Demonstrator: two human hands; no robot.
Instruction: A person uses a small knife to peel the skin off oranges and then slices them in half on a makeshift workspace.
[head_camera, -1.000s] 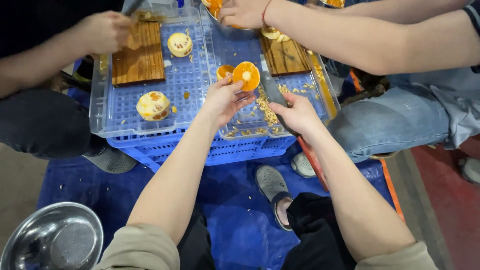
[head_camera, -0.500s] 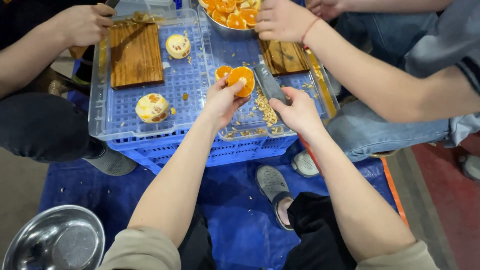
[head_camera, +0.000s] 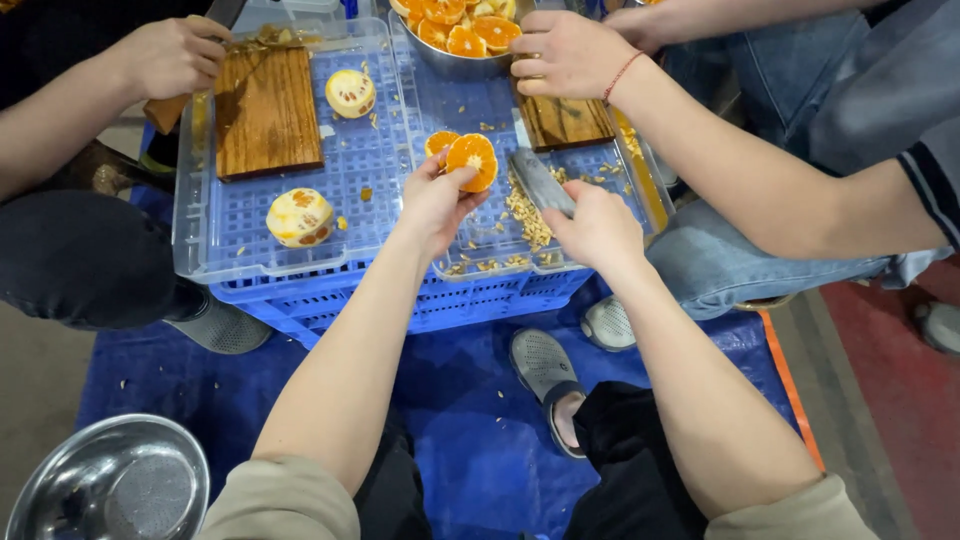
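My left hand (head_camera: 435, 200) holds an orange half (head_camera: 471, 160) with its cut face up, above the clear plastic tray (head_camera: 205, 255) on the blue crate (head_camera: 400, 300). A second orange piece (head_camera: 438, 142) lies just behind it. My right hand (head_camera: 600, 225) grips a knife (head_camera: 540, 180), its blade pointing up-left toward the orange half. A pile of seeds (head_camera: 525, 215) lies on the tray between my hands.
Two peeled oranges (head_camera: 299, 216) (head_camera: 351, 92) rest on the tray. Another person's hand (head_camera: 170, 55) is at a wooden board (head_camera: 265, 110). A second person's hand (head_camera: 565, 55) rests on another board (head_camera: 565, 120) beside a bowl of orange halves (head_camera: 460, 30). A steel bowl (head_camera: 105, 485) sits bottom left.
My left hand lifted the orange half slightly; my right hand brought the knife blade up beside it. The other person's arm on the right swung back toward the bowl.
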